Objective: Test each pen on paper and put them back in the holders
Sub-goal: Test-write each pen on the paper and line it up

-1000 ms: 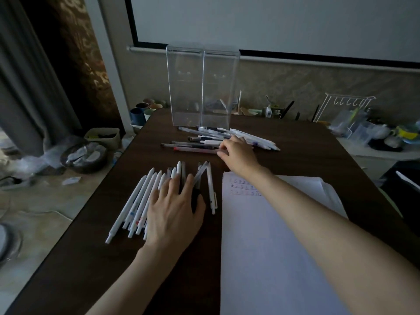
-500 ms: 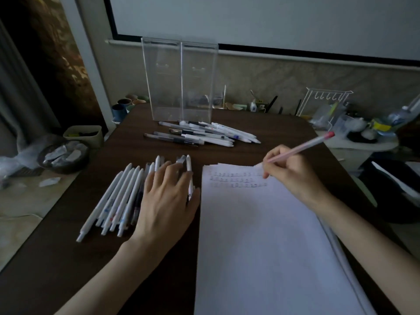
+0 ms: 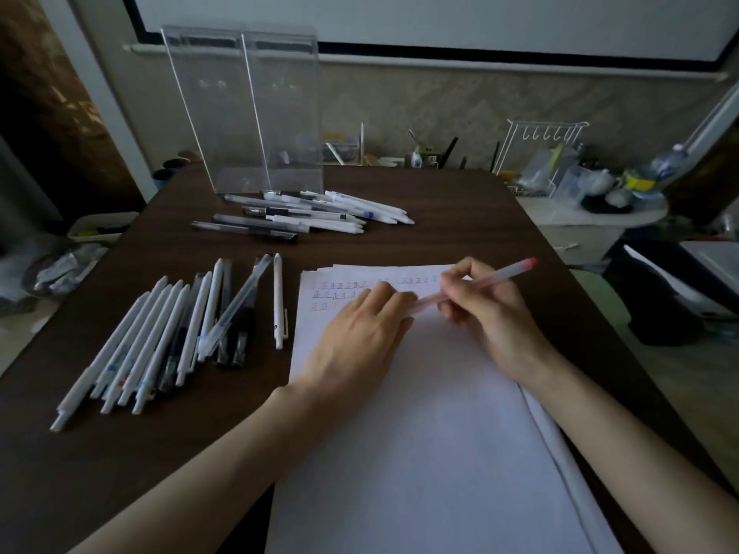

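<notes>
My right hand point(image 3: 494, 317) grips a translucent red pen point(image 3: 504, 275) above the top of the white paper point(image 3: 420, 433), its red end pointing up and right. My left hand point(image 3: 356, 337) lies over the paper, and its fingertips pinch the pen's lower end; the thumb is hidden. Rows of small written marks run across the paper's top edge. Two tall clear holders point(image 3: 248, 113) stand at the back of the dark table point(image 3: 460, 217). A pile of several pens point(image 3: 316, 213) lies in front of them. Several more pens point(image 3: 160, 333) lie in a fan left of the paper.
A white wire rack point(image 3: 540, 153) and cluttered containers sit on a low surface at the back right. Cups point(image 3: 168, 173) stand behind the table's back left corner. A bin and bags lie on the floor at the left.
My left hand left the fan of pens and moved right onto the paper to the red pen's lower end. My right hand, holding the pen, shifted slightly towards the left hand.
</notes>
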### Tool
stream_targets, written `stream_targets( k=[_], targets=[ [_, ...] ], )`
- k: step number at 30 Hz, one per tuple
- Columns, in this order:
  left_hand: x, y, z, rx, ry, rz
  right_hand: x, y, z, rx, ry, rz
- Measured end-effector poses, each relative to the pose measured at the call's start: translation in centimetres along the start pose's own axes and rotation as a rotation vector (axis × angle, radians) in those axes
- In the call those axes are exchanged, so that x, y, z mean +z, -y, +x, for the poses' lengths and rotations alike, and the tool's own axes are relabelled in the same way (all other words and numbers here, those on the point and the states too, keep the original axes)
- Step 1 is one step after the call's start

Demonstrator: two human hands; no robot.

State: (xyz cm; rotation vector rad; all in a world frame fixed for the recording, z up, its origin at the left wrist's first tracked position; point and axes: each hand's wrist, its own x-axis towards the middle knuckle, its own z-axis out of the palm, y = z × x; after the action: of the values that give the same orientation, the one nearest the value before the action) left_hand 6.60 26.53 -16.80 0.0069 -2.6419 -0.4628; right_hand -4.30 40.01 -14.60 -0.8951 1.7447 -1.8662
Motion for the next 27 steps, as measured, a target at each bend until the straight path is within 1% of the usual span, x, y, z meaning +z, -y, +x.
stream_targets(
  k=[2, 5, 7, 12, 16, 18, 19, 21, 22, 24, 25, 27],
  targets=[
    [0.0, -0.4, -0.2, 0.052, 0.051, -0.076, 0.4, -0.2, -0.3, -0.016, 0.093, -0.055],
    [-0.3, -0.9, -0.3, -0.005, 0.080, -0.184, 0.8, -0.2, -0.4, -0.015, 0.147, -0.034],
    [-0.2, -0.6, -0.2, -0.036, 0.107, -0.165, 0.8, -0.2, -0.3, -0.004, 0.158, -0.007],
    [-0.5, -0.5, -0.2, -0.030, 0.084, -0.182, 0.6, -0.6, 0.0, 0.002, 0.169, 0.042],
    [-0.7, -0.5, 0.0, -0.121, 0.079, -0.048, 0.5, -0.8, 0.1, -0.012, 0.165, 0.090],
    [-0.6, -0.6, 0.1, -0.170, 0.084, -0.057, 0.1, -0.6, 0.3, -0.026, 0.121, 0.104],
    [-0.6, -0.7, 0.2, -0.195, 0.079, -0.064, -0.2, -0.4, 0.5, -0.029, 0.070, 0.128],
    [-0.7, -0.7, 0.2, -0.202, 0.050, -0.063, -1.5, -0.2, 1.0, -0.019, -0.077, 0.159],
    [-0.8, -0.8, 0.2, -0.171, 0.038, -0.033, -2.2, -0.1, 1.1, -0.011, -0.158, 0.129],
    [-0.4, -0.7, 0.0, -0.060, 0.055, 0.073, -2.8, -0.4, 1.4, -0.002, -0.282, -0.017],
    [0.0, -0.6, -0.1, -0.014, 0.079, 0.116, -2.7, -0.6, 1.5, -0.009, -0.308, -0.109],
    [0.7, -0.2, -0.2, 0.012, 0.070, 0.142, -1.9, -1.2, 1.6, -0.031, -0.306, -0.272]
  ],
)
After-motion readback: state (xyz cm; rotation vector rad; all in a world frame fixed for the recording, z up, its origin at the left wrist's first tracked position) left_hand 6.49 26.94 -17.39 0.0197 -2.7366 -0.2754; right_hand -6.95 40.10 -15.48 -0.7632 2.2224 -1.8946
